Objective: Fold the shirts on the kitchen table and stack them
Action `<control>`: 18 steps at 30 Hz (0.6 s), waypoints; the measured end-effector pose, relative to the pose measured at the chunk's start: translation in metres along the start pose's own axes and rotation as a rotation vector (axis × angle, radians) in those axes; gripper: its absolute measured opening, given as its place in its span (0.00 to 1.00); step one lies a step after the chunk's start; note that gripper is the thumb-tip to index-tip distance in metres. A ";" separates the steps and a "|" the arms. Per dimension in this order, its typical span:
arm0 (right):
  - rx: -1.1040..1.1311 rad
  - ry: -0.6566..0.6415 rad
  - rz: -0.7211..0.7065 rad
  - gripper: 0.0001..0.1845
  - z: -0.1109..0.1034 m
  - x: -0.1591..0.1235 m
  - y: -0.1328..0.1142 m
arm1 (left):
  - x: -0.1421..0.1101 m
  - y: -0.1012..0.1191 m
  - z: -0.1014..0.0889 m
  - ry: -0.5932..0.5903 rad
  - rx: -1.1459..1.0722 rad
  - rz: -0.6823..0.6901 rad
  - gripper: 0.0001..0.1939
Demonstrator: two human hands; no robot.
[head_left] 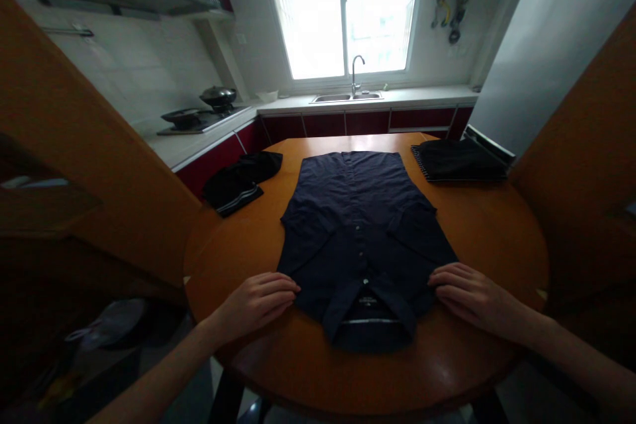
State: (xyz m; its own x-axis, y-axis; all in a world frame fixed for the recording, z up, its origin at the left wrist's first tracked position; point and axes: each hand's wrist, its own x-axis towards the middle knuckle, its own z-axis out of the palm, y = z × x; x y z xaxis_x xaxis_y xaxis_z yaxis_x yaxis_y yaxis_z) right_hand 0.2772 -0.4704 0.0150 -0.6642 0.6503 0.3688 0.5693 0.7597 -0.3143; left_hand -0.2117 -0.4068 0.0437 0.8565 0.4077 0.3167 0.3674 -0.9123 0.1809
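Observation:
A dark navy button-up shirt [355,212] lies front up on the round table, its collar towards me and its hem towards the window. Its sides are tucked in, and pale buttons run down the middle. My left hand [265,301] is at the shirt's left shoulder edge, fingers together and closed on the fabric. At the opposite shoulder edge, my right hand [460,288] is closed on the cloth in much the same way. Both thumbs are mostly hidden. The collar stands open between the hands, with a label inside it.
The wooden table [497,232] bears a folded black garment [241,179] at its far left and a dark folded cloth stack [460,159] at its far right. Beyond are a sink [348,97], a stove with pans [218,96] and a window. Orange wooden panels flank both sides.

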 end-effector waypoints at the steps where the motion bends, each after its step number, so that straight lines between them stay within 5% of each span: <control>1: 0.020 0.011 0.020 0.10 -0.001 0.001 -0.001 | 0.002 0.001 -0.001 0.011 -0.028 -0.022 0.10; 8: 0.160 0.053 0.238 0.09 -0.022 0.029 0.002 | 0.024 -0.004 -0.014 0.096 -0.256 -0.286 0.10; 14: 0.075 0.134 0.426 0.11 -0.029 0.070 0.049 | 0.053 -0.043 -0.012 0.201 -0.335 -0.550 0.14; 18: 0.054 0.087 0.477 0.12 -0.019 0.091 0.079 | 0.065 -0.068 0.001 0.169 -0.263 -0.690 0.17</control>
State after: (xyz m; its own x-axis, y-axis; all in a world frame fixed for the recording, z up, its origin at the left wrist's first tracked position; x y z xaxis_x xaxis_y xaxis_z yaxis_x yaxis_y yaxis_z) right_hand 0.2708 -0.3510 0.0407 -0.2913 0.9252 0.2433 0.7728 0.3775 -0.5102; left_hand -0.1802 -0.3183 0.0511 0.3889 0.9024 0.1857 0.6832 -0.4177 0.5989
